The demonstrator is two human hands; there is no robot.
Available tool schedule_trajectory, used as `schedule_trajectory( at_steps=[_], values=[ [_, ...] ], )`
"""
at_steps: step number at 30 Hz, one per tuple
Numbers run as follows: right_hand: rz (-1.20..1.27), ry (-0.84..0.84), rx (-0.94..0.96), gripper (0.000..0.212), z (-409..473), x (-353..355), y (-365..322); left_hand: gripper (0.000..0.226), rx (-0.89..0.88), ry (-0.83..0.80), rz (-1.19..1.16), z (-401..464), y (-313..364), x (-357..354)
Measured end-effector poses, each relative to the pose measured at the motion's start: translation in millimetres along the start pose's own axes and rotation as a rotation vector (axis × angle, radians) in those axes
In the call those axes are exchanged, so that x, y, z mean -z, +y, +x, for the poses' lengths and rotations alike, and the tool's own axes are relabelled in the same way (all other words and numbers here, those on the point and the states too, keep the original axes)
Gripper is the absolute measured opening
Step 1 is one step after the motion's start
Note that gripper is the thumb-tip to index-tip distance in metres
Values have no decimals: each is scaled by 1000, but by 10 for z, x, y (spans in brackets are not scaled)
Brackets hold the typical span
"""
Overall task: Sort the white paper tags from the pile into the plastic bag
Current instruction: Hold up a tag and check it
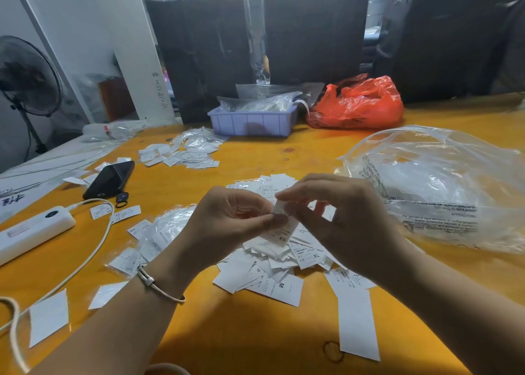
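A pile of white paper tags [272, 269] printed with sizes lies on the yellow table in front of me. Above it, my left hand [230, 224] and my right hand [335, 218] both pinch one white tag marked XS [281, 234], the left thumb on its lower part, the right fingers on its top edge. A large clear plastic bag [443, 187] with printed warnings lies crumpled to the right of my hands. Small clear bags with tags [153, 238] lie left of the pile.
A black phone [109, 180], a white power bank [31, 232] and its cable [93, 249] lie at the left. More tags [181, 154] sit further back, before a purple tray [252, 123] and a red bag [358, 105]. Dark wrapped bales stand behind the table.
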State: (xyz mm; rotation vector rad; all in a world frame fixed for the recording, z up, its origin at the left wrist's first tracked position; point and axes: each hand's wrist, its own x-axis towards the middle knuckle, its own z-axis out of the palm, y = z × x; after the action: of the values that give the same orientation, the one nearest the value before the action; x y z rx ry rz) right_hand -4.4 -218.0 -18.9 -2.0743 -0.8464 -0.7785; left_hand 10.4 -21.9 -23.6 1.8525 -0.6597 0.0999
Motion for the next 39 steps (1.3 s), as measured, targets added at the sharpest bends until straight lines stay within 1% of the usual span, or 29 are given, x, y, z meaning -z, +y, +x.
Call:
schedule_trajectory(
  at_steps=[1,3,5,8,11,14,18,21,23,24,26,27,28,30,32,34,36,39],
  values=[
    [6,-4,-15,20,-5,-7,0,13,3,0,-4,-3,1,0],
    [34,39,-87,24,-3,3,11,14,11,5,-13,-4,-2,3],
    [50,61,-124,20,8,29,17,18,10,13,-14,1,1,5],
    [-1,-26,-49,13,9,28,-8,17,-9,17,-13,7,7,0],
    [-73,-113,-17,22,-13,9,-50,16,-19,22,13,4,0,6],
    [-48,-82,-58,29,-2,46,-39,17,-19,43,2,11,-2,6],
    [-25,-122,-55,26,-2,47,-9,17,-32,67,-12,20,-18,-3],
    [-21,-77,-105,33,-9,19,25,22,-20,96,-29,24,-28,11],
    [52,-80,-183,35,-3,5,65,22,-1,119,-49,30,-22,28],
    [118,-108,-230,31,3,-5,83,20,15,115,-67,32,-20,35],
    [283,-154,-315,14,17,-34,110,19,49,74,-70,33,-30,50],
    [362,-153,-349,9,16,-48,127,22,58,49,-55,32,-36,55],
    [423,-145,-376,9,11,-61,148,25,61,31,-43,30,-35,57],
    [480,-147,-412,10,4,-75,183,18,56,45,-37,35,-29,61],
    [466,-169,-434,9,6,-77,217,7,84,85,-35,53,-40,78],
    [400,-188,-458,8,4,-74,259,5,167,118,25,73,-97,112],
    [286,-178,-468,9,9,-61,311,9,287,200,151,91,-173,173],
    [165,-91,-476,8,28,-8,398,15,416,377,468,104,-306,358]
  ],
)
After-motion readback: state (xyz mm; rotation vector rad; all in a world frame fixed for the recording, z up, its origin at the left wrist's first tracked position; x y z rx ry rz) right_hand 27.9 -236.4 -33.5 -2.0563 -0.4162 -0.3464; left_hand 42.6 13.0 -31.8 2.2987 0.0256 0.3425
